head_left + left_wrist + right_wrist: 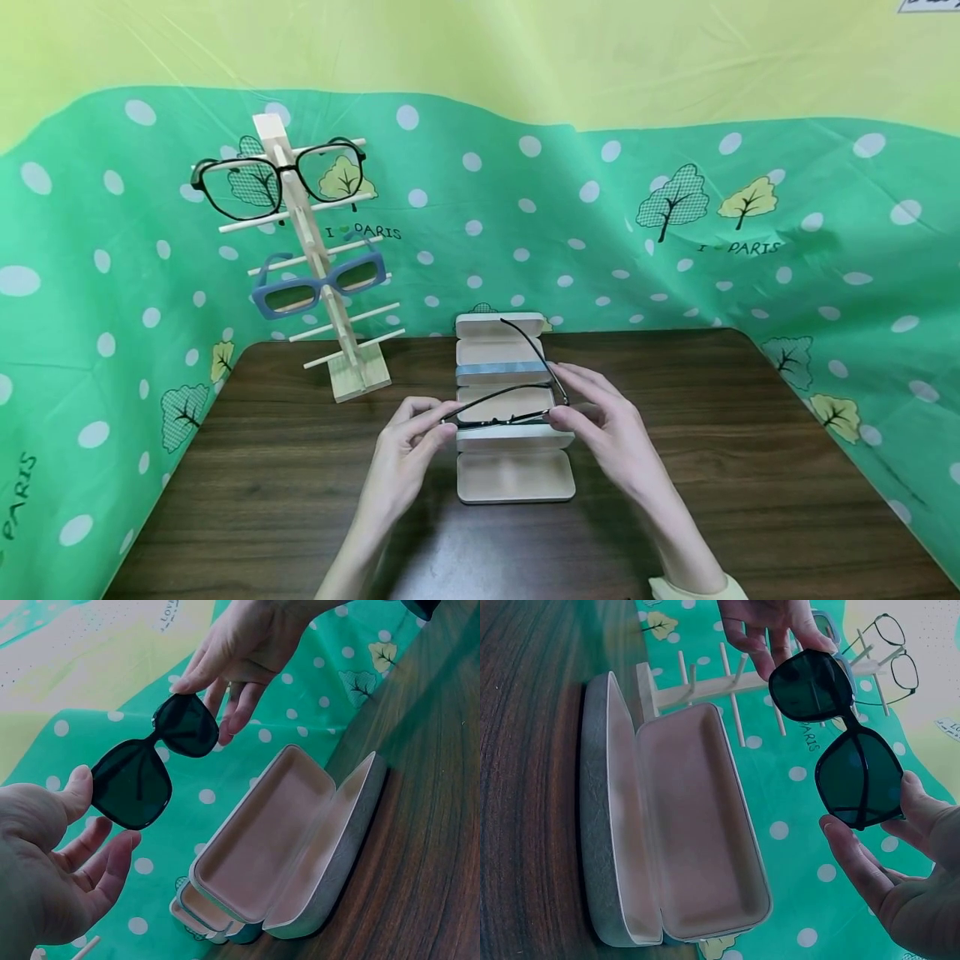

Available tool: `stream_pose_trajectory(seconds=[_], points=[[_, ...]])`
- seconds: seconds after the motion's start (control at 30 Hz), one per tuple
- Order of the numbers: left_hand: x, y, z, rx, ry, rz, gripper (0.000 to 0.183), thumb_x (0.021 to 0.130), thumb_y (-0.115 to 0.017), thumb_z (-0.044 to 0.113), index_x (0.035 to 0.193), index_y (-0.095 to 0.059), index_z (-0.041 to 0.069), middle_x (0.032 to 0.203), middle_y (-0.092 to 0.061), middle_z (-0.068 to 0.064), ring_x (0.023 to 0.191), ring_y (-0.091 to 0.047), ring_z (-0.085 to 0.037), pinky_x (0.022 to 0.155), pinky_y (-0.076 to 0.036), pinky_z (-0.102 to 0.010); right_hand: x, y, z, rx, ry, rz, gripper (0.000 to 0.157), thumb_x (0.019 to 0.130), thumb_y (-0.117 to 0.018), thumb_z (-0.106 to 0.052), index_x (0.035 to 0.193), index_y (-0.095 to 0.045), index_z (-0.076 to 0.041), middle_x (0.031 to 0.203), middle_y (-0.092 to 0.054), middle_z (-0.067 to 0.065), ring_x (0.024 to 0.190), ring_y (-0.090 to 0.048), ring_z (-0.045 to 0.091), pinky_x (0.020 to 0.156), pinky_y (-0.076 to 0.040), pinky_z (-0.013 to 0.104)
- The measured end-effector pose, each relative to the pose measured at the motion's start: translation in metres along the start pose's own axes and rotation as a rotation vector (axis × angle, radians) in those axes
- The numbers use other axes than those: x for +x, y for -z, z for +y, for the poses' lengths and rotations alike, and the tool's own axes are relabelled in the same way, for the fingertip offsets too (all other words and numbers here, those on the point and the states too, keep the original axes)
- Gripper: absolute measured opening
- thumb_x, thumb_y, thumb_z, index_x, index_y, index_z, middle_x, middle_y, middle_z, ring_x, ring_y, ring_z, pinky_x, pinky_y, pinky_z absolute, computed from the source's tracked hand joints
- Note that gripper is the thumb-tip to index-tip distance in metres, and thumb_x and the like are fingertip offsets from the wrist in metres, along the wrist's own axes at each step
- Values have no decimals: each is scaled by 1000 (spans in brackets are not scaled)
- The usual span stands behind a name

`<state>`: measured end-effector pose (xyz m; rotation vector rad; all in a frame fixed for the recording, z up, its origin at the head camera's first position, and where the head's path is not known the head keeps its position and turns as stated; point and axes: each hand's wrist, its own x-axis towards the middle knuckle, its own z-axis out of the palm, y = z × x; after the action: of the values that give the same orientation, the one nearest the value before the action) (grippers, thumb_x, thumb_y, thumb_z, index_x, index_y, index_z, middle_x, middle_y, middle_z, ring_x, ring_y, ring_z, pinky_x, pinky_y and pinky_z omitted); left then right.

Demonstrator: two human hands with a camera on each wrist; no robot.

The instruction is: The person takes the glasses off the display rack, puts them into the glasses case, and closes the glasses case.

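Dark-lensed black sunglasses [504, 421] are held up between both hands, with their arms unfolded and pointing away from the person in the head view. My left hand [405, 454] pinches one outer end of the frame. At the opposite end, thumb and fingers of my right hand [613, 429] grip the frame. Below the sunglasses stands an open glasses case [697, 832] with a beige lining and grey outside; no contents show in the right wrist view. Behind it in the head view is another open case [498, 327], with a light blue strip [501, 368] across it.
To the left stands a wooden display rack [358, 375] with pegs. It carries clear black-framed glasses [287, 169] above and blue-framed sunglasses [322, 285] lower down. A green patterned cloth [525, 208] hangs behind the dark wooden table [750, 467].
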<state>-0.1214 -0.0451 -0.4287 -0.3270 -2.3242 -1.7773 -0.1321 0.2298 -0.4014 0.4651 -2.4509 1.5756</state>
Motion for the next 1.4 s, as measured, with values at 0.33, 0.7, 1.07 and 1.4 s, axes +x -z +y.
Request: stream_pose_trajectory(seconds=[0.33, 0.7, 1.07, 1.4], points=[[0, 0, 0, 3, 9, -1, 26, 94, -73, 18, 119, -78, 18, 115, -64, -4, 84, -62, -1, 77, -50, -18, 0, 0, -1, 18, -25, -11, 52, 96, -71, -10, 146, -59, -15, 148, -54, 12, 88, -78, 13, 83, -58, 16], [-1, -1, 0, -29, 20, -14, 25, 95, -72, 16, 119, -78, 12, 113, -60, -6, 83, -66, -1, 80, -53, -17, 0, 2, -3, 28, -24, -24, 50, 96, -71, -8, 145, -60, -12, 148, -54, 15, 85, -78, 13, 80, -61, 20], [-1, 0, 2, -35, 15, -22, 24, 95, -72, 16, 118, -78, 13, 113, -58, -6, 82, -66, 0, 78, -52, -17, 0, 4, -1, 41, -1, -47, 47, 96, -70, -6, 143, -61, -7, 148, -53, 18, 84, -77, 10, 78, -63, 26], [-1, 1, 3, -16, 13, -23, 25, 96, -71, 17, 119, -78, 11, 115, -56, -6, 73, -56, -2, 72, -47, -18, -1, 5, 1, 70, 54, -73, 44, 97, -68, -5, 141, -62, -4, 148, -51, 21, 82, -77, 17, 75, -63, 29]])
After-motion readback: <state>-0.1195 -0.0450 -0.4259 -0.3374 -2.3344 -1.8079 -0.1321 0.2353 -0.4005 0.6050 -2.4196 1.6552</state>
